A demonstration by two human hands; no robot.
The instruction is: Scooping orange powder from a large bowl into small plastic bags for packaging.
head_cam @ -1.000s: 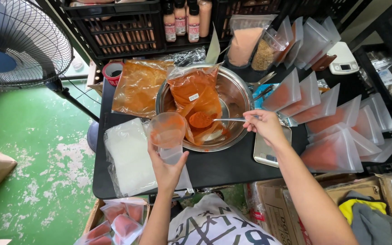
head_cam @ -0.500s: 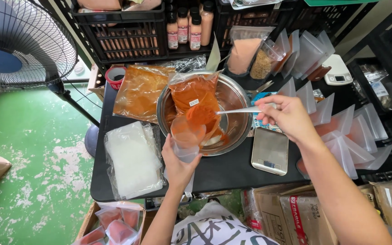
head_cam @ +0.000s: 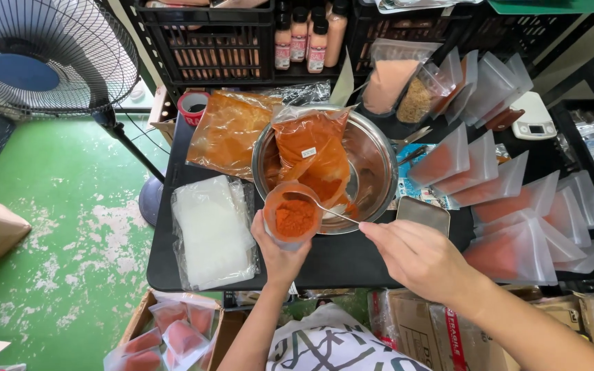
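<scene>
My left hand (head_cam: 280,255) grips a small clear pouch (head_cam: 292,218), held open and partly filled with orange-red powder, at the near rim of a steel bowl (head_cam: 372,161). My right hand (head_cam: 414,255) pinches a metal spoon (head_cam: 331,211) whose tip dips into the pouch. Inside the bowl leans a big opened bag of the same powder (head_cam: 314,154).
A second large powder bag (head_cam: 228,130) and a stack of empty clear pouches (head_cam: 211,230) lie on the black table (head_cam: 338,264). Filled pouches (head_cam: 510,227) stand in rows at right beside a small scale (head_cam: 422,213). A fan (head_cam: 42,62) stands left; crates with bottles behind.
The pouch in my left hand has moved from the left of the bowl to its near rim. My right hand has drawn back toward me, bringing the spoon into the pouch.
</scene>
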